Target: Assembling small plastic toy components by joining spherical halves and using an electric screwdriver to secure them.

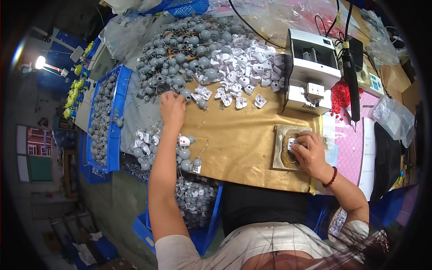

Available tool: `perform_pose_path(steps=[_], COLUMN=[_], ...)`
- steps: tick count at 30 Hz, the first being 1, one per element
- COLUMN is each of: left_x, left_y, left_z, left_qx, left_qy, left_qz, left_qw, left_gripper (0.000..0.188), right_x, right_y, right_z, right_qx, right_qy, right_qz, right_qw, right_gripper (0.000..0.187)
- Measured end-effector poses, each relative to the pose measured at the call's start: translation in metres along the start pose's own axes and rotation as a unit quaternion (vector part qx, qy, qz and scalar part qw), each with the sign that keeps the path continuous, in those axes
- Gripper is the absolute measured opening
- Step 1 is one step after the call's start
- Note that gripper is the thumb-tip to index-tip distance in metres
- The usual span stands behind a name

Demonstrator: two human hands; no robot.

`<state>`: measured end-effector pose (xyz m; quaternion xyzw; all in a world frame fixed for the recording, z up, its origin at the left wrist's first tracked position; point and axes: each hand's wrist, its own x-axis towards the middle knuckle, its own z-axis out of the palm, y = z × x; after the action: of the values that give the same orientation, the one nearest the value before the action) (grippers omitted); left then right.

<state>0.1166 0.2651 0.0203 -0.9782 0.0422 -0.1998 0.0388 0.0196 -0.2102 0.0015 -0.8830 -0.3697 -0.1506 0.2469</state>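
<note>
My left hand [173, 108] reaches to the near edge of a heap of grey balls with thin wires [175, 58]. Its fingers are curled together there, and what they grip is hidden. A grey ball [186, 93] lies right beside the fingertips. With thumb and fingers, my right hand [310, 150] pinches a small white plastic part [290, 143] over a square metal block [280, 157], which has a brownish ring on its top. Similar white plastic parts [245, 63] are piled right of the balls, with a few loose ones in front.
A white bench machine [310, 67] stands beyond the metal block, with a black pen-shaped tool [349, 81] hanging by it. Red bits [340, 96] lie alongside. Joined ball pieces [184, 153] sit near my left forearm. Blue crates [118, 101] of grey balls stand left and below.
</note>
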Motion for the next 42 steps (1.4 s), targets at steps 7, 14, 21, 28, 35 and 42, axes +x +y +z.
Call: perform_pose_path(steps=[7,14,21,28,35,42], left_x=[0.039,0.042,0.004,-0.079,-0.112,-0.094], left_y=[0.038,0.144,0.213,0.223,0.26,0.267], left_z=[-0.045,-0.153,-0.154,-0.085,-0.088,-0.077], left_qx=[-0.258,-0.877,-0.943,-0.944,-0.54,-0.49], left_qy=[0.112,-0.103,-0.192,-0.233,-0.214,-0.119], left_qz=[-0.02,-0.029,-0.002,-0.119,0.023,0.018], left_qw=[0.959,0.468,0.274,0.202,0.814,0.863], left_gripper=[0.008,0.026,0.026,0.033,0.055,0.043], right_x=[0.014,0.086,0.109,0.054,0.013,0.017], right_y=[0.003,-0.008,-0.024,-0.022,-0.026,-0.006], right_z=[-0.027,-0.08,-0.08,-0.076,-0.04,-0.024], right_qx=[0.149,0.159,0.623,0.36,0.1,-0.004], right_qy=[0.06,0.127,-0.11,-0.031,-0.065,-0.055], right_qz=[0.121,-0.031,0.163,0.069,-0.021,-0.02], right_qw=[0.98,0.979,0.757,0.93,0.993,0.998], right_gripper=[0.04,0.056,0.038,0.028,0.035,0.035])
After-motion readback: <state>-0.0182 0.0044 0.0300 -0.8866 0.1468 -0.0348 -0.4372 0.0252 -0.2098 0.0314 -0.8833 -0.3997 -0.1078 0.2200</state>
